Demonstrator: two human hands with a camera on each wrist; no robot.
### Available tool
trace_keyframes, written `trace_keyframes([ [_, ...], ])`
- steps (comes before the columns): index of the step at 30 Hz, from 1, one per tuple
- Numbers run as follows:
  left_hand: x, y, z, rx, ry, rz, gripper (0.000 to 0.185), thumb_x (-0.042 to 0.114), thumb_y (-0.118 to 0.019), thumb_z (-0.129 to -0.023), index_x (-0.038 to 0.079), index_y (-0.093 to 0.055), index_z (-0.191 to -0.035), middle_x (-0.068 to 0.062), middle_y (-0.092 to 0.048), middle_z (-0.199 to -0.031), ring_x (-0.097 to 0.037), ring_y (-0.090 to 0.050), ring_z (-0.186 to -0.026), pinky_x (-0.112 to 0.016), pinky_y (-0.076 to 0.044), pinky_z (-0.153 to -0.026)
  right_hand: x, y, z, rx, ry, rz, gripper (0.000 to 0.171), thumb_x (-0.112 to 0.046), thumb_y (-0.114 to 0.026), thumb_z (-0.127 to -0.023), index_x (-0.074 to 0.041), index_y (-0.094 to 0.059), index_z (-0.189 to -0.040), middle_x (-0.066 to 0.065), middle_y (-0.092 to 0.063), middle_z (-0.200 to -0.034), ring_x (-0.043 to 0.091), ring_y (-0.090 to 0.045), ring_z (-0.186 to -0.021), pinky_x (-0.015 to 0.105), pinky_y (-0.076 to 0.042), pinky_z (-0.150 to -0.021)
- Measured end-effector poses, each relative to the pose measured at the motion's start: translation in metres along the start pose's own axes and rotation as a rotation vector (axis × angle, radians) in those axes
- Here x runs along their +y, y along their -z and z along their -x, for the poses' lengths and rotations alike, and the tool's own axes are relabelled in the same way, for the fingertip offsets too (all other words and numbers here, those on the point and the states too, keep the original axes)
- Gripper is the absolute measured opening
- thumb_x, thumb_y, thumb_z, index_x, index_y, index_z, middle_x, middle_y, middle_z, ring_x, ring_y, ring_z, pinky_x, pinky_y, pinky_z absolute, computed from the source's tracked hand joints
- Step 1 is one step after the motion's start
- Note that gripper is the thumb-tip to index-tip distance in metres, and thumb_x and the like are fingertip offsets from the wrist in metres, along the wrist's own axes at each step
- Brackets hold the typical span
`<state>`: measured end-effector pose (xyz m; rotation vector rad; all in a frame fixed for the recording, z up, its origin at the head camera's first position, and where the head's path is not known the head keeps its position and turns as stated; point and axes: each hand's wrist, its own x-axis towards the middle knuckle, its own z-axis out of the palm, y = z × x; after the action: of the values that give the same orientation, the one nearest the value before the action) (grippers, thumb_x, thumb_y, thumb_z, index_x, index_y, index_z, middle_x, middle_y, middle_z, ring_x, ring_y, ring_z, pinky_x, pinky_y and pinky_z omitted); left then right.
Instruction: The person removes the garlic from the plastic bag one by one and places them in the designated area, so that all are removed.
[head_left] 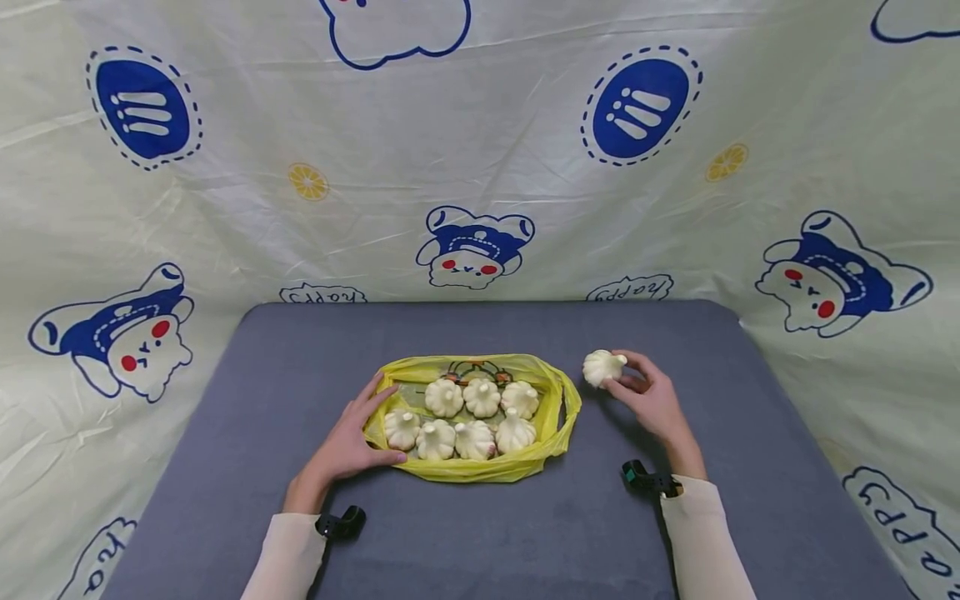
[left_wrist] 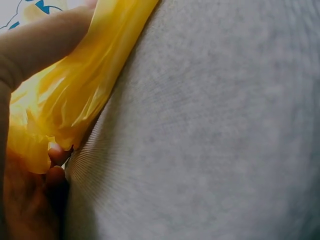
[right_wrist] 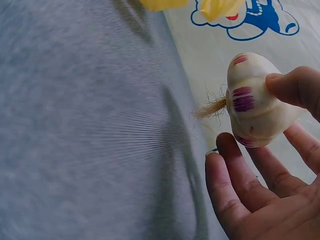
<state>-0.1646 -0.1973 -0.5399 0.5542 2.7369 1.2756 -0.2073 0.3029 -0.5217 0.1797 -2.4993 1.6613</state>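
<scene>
A white, purple-streaked garlic bulb (head_left: 603, 367) is pinched in the right hand (head_left: 651, 402) grip, at three o'clock from the yellow plastic bag (head_left: 555, 417), whose rim is held by the left hand (head_left: 349, 442) on the grey cloth surface (head_left: 480, 533).

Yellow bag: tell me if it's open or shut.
Open. The yellow bag lies spread on the table, seven garlic bulbs visible inside; the left hand holds its edge.

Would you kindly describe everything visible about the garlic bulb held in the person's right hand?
The garlic bulb is whole and unpeeled, with creamy white papery skin marked by purple streaks and a tuft of dry brownish roots pointing sideways. The right hand pinches it between thumb and fingertips, lifted clear of the grey table, to the right of the yellow bag and apart from it. Nothing but the fingers touches it.
</scene>
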Motion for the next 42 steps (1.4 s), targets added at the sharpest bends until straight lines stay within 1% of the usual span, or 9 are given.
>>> trace_keyframes([
  [5, 0.001, -0.001, 0.000, 0.000, -0.002, -0.004, 0.104, 0.044, -0.091, -0.075, 0.019, -0.037, -0.161, -0.009, -0.011, -0.174, -0.052, -0.016, -0.154, -0.077, -0.023, -0.113, 0.007, -0.003, 0.001, -0.016, -0.009, 0.044, 0.052, -0.019, -0.074, -0.097, -0.006, -0.054, -0.144, 0.019, -0.056, -0.138, -0.007, -0.062, -0.105, 0.013, -0.053, -0.080],
  [10, 0.000, -0.001, 0.000, -0.002, -0.001, 0.013, 0.104, 0.041, -0.090, -0.076, 0.020, -0.036, -0.162, -0.009, -0.011, -0.174, -0.050, -0.012, -0.156, -0.076, -0.013, -0.118, 0.006, -0.005, 0.001, -0.004, -0.003, 0.060, 0.053, -0.015, -0.073, -0.097, -0.004, -0.054, -0.145, 0.023, -0.057, -0.139, -0.005, -0.060, -0.104, 0.012, -0.051, -0.078],
  [12, 0.000, -0.001, 0.000, -0.003, -0.003, 0.015, 0.104, 0.041, -0.090, -0.076, 0.019, -0.036, -0.162, -0.010, -0.011, -0.174, -0.048, -0.011, -0.157, -0.075, -0.008, -0.120, -0.006, -0.005, 0.003, 0.012, 0.013, 0.081, 0.052, -0.010, -0.072, -0.097, -0.001, -0.054, -0.144, 0.024, -0.058, -0.137, -0.003, -0.060, -0.104, 0.011, -0.050, -0.077],
  [15, -0.001, 0.000, 0.000, -0.002, -0.007, 0.015, 0.104, 0.040, -0.090, -0.076, 0.018, -0.036, -0.162, -0.010, -0.011, -0.174, -0.047, -0.012, -0.157, -0.073, -0.007, -0.120, -0.008, -0.004, 0.002, 0.029, 0.016, 0.114, 0.051, -0.012, -0.071, -0.098, -0.001, -0.055, -0.145, 0.023, -0.059, -0.138, -0.002, -0.059, -0.105, 0.011, -0.049, -0.076],
  [22, -0.001, -0.001, 0.000, 0.004, -0.011, 0.006, 0.103, 0.041, -0.090, -0.077, 0.018, -0.036, -0.162, -0.011, -0.011, -0.174, -0.050, -0.012, -0.156, -0.077, -0.012, -0.117, 0.008, -0.008, -0.003, -0.004, -0.060, 0.161, 0.056, -0.027, -0.070, -0.100, -0.004, -0.053, -0.147, 0.024, -0.059, -0.140, 0.003, -0.059, -0.105, 0.014, -0.049, -0.078],
  [25, -0.001, -0.001, 0.000, 0.003, -0.009, 0.007, 0.103, 0.041, -0.090, -0.077, 0.018, -0.036, -0.161, -0.010, -0.012, -0.174, -0.050, -0.013, -0.156, -0.077, -0.012, -0.117, 0.008, -0.010, -0.004, -0.004, -0.084, 0.182, 0.058, -0.031, -0.070, -0.100, -0.004, -0.053, -0.148, 0.024, -0.060, -0.139, 0.014, -0.062, -0.107, 0.015, -0.049, -0.077],
  [30, -0.001, -0.002, 0.001, 0.000, -0.003, -0.005, 0.102, 0.043, -0.089, -0.077, 0.019, -0.037, -0.161, -0.009, -0.012, -0.174, -0.053, -0.016, -0.154, -0.079, -0.022, -0.112, 0.008, -0.015, -0.005, 0.011, -0.104, 0.231, 0.060, -0.038, -0.069, -0.100, -0.005, -0.054, -0.147, 0.023, -0.064, -0.137, 0.028, -0.063, -0.111, 0.014, -0.047, -0.077],
  [38, -0.001, -0.002, 0.002, -0.003, -0.001, -0.008, 0.102, 0.043, -0.090, -0.076, 0.021, -0.038, -0.161, -0.008, -0.014, -0.174, -0.048, -0.026, -0.150, -0.074, -0.031, -0.110, 0.009, -0.024, -0.009, 0.020, -0.073, 0.215, 0.053, -0.034, -0.071, -0.098, -0.006, -0.059, -0.142, 0.020, -0.069, -0.129, 0.015, -0.064, -0.101, 0.015, -0.049, -0.077],
  [42, 0.000, -0.002, 0.002, 0.000, -0.004, -0.010, 0.102, 0.043, -0.090, -0.076, 0.021, -0.039, -0.161, -0.008, -0.015, -0.174, -0.045, -0.031, -0.147, -0.073, -0.033, -0.108, 0.008, -0.027, -0.011, 0.005, -0.080, 0.206, 0.055, -0.037, -0.070, -0.099, -0.005, -0.059, -0.142, 0.020, -0.069, -0.129, 0.018, -0.064, -0.104, 0.016, -0.048, -0.078],
])
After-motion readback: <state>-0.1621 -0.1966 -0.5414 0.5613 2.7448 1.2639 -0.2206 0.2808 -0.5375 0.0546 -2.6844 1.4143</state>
